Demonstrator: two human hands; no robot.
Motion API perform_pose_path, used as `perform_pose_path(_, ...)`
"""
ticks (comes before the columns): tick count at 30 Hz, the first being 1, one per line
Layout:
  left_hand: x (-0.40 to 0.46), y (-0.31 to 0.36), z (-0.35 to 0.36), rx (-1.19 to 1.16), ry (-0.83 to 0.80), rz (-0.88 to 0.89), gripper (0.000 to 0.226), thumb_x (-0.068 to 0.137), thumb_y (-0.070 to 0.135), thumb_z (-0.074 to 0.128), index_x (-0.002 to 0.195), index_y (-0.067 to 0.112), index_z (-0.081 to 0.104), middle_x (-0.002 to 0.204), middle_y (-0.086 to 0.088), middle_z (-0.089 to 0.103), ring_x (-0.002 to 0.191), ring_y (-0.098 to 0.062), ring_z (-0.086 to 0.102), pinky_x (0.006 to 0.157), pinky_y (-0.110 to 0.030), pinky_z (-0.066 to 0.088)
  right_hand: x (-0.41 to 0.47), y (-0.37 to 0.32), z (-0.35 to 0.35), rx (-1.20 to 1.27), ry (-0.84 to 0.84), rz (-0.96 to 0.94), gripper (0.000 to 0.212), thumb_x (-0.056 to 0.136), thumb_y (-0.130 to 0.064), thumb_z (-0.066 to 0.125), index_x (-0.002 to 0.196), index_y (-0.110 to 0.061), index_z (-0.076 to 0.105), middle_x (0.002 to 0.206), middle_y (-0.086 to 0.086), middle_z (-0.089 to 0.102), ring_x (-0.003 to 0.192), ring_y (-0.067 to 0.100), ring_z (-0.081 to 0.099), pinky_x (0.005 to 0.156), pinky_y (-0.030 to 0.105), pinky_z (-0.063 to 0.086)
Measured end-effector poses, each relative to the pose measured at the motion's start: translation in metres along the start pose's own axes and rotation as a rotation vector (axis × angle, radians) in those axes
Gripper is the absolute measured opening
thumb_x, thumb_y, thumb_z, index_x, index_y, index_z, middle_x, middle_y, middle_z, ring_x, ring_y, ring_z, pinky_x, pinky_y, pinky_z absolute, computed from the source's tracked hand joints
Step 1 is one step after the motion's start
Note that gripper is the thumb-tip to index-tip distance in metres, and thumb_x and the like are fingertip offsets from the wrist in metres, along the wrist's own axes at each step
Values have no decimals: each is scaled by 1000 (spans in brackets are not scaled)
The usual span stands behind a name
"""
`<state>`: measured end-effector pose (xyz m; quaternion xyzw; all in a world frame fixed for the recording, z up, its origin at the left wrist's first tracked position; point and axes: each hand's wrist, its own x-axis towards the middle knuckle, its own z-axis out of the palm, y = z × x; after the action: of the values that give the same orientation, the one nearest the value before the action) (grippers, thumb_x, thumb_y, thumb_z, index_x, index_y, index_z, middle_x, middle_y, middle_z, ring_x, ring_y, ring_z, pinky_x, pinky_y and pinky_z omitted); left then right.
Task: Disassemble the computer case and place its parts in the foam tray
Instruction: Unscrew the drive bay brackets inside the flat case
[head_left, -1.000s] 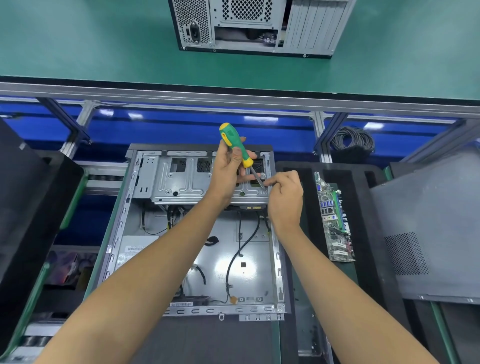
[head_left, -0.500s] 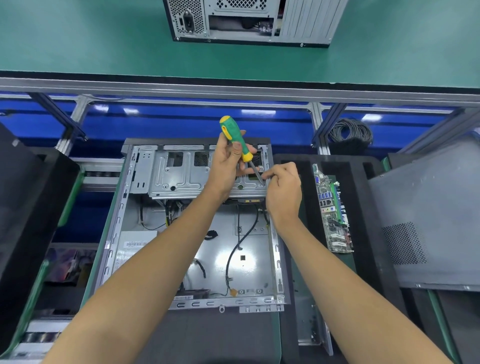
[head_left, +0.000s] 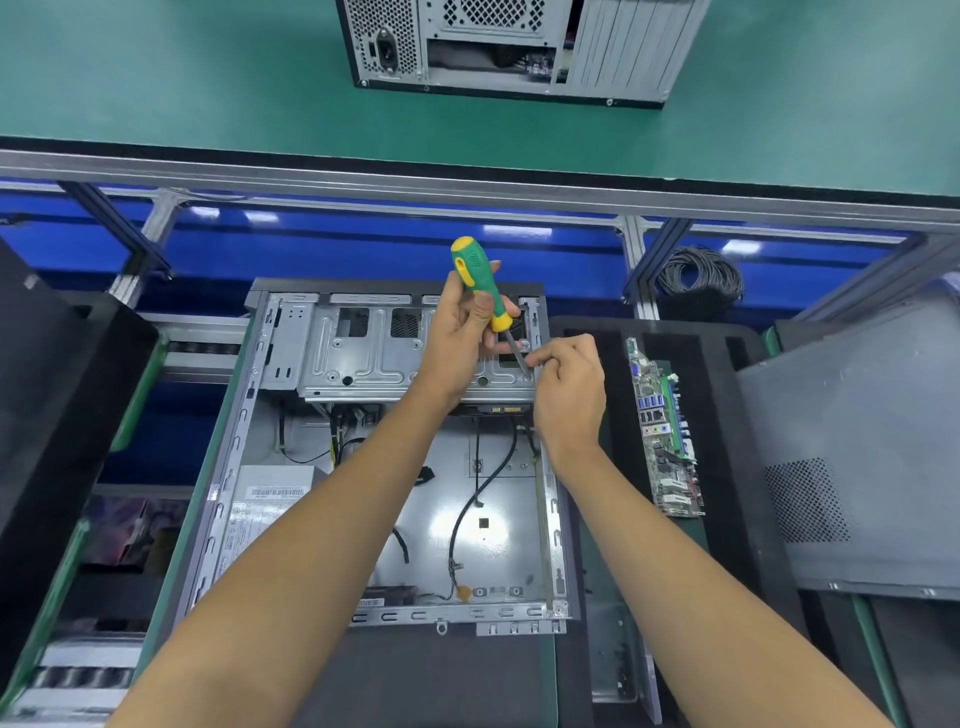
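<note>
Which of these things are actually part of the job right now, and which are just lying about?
In use:
left hand gripping the screwdriver
right hand with fingertips at the screwdriver's tip
open computer case
drive cage being unscrewed
foam tray holding the motherboard

Lying about:
second computer on the green belt
grey side panel
coiled cable

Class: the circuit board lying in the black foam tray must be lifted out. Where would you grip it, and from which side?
Pinch the circuit board by its long bare edges, coming from above: it lies flat in the foam tray, components upward.
</note>
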<state>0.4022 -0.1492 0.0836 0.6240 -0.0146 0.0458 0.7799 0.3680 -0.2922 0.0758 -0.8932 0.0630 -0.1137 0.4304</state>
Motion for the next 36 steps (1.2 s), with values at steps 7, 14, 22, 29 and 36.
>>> perform_pose_path(7, 0, 0, 0, 12, -15, 4, 35, 110, 22, 42, 145, 22, 44, 103, -7, 70, 61, -6, 51, 72, -41, 64, 0, -1, 1, -33, 1, -29, 33, 94, 3, 46, 79, -14, 70, 100, -8, 54, 83, 6, 54, 62, 26, 47)
perform_pose_path(14, -3, 1, 4, 59, -90, 60, 37, 104, 39, 52, 141, 35, 49, 101, -2, 71, 74, -8, 60, 71, -34, 58, 1, 1, 2, -25, -1, -20, 33, 93, 3, 46, 79, -15, 69, 99, -9, 53, 83, 7, 55, 62, 27, 47)
perform_pose_path(22, -8, -8, 13, 426, -163, 201, 27, 103, 52, 51, 123, 34, 54, 104, -2, 69, 96, -25, 68, 80, -47, 56, 1, 5, 4, -30, 18, -53, 24, 91, -1, 43, 84, -18, 59, 96, -8, 52, 79, 9, 54, 58, 33, 44)
perform_pose_path(29, -16, -17, 14, 699, -157, 258, 38, 106, 56, 39, 115, 20, 51, 95, 0, 65, 82, -18, 64, 69, -46, 53, 1, 4, 0, 113, 127, 14, 19, 87, -14, 37, 95, -24, 51, 99, -9, 55, 85, 2, 55, 61, 33, 39)
perform_pose_path(36, -21, -10, 14, 742, -190, 276, 41, 105, 58, 33, 113, 20, 48, 85, 13, 60, 77, -1, 59, 66, -19, 45, 36, -78, -45, 550, 202, -303, 25, 75, -25, 52, 100, -24, 52, 81, -2, 49, 73, 20, 48, 62, 41, 40)
